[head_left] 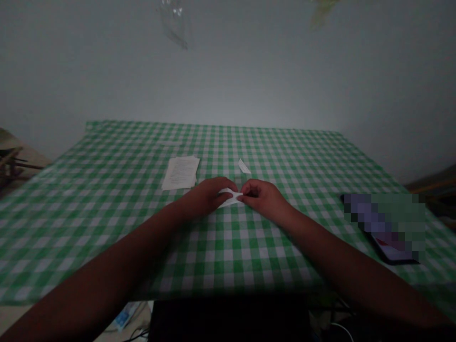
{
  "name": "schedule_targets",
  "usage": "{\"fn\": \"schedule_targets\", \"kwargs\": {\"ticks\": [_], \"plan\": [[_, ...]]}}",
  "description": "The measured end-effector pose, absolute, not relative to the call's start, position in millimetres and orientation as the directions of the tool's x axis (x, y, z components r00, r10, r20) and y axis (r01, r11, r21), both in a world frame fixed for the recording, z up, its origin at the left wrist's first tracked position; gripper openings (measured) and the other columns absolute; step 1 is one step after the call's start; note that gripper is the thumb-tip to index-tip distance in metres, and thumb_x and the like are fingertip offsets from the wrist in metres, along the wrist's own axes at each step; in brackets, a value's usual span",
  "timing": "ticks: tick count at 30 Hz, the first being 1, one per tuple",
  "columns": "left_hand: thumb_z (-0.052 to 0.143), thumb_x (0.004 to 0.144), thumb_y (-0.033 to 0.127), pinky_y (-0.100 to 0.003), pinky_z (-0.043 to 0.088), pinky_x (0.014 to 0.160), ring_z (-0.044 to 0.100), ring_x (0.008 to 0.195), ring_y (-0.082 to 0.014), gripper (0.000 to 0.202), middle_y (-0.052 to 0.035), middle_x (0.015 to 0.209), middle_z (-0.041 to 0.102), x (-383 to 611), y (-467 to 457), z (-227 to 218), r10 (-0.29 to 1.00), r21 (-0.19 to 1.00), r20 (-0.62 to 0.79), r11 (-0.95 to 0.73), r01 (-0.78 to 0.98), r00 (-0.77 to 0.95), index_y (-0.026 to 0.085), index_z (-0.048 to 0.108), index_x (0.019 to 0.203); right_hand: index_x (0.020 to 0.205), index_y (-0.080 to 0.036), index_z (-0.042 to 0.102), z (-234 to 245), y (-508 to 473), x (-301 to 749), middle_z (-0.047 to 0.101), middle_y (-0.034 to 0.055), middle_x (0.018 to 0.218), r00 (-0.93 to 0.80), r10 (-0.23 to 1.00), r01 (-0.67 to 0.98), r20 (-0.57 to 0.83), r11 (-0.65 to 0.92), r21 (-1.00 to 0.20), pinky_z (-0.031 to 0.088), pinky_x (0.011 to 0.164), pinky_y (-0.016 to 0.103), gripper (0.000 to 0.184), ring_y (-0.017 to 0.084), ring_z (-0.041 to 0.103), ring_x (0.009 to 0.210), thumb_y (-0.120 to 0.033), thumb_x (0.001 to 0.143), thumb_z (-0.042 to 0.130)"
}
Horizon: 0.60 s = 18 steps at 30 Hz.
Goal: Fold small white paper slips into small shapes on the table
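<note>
Between my two hands is a small folded piece of white paper, low over the checked cloth. My left hand is closed around its left part, thumb and fingers curled over it. The thumb and fingertips of my right hand pinch the paper's right end. Just beyond my hands lies another small folded paper piece, slim and slanted. To the left of it, a stack of printed paper sheets rests a little unevenly on the table.
A green and white checked tablecloth covers the table. At the right lies a dark-edged phone or tablet, its screen partly blurred out. A grey wall rises behind the table. Cables show below the front edge.
</note>
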State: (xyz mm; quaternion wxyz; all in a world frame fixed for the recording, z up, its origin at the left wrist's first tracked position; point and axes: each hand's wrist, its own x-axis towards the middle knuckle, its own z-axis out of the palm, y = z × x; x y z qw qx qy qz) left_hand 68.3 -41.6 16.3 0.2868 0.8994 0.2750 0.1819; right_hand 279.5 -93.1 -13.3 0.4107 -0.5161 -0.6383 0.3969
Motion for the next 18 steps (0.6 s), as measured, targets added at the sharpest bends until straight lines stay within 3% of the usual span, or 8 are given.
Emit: {"fn": "schedule_targets", "kwargs": {"ticks": [18], "plan": [[0.067,0.086,0.03,-0.031,0.049,0.085,0.064,0.094,-0.0172,0.022,-0.0029,0.103,0.068,72,-38,0,0.547,0.603,0.2,-0.723,0.338,0.813,0.02,0.063,0.106,0.073,-0.021,0.058,-20,-93,277,0.062,-0.003,0.07,-0.12,0.98,0.355,0.159,0.192,-0.915,0.043,0.06,0.027,0.017,0.013,0.056,0.064,-0.032,0.081,0.069]]}}
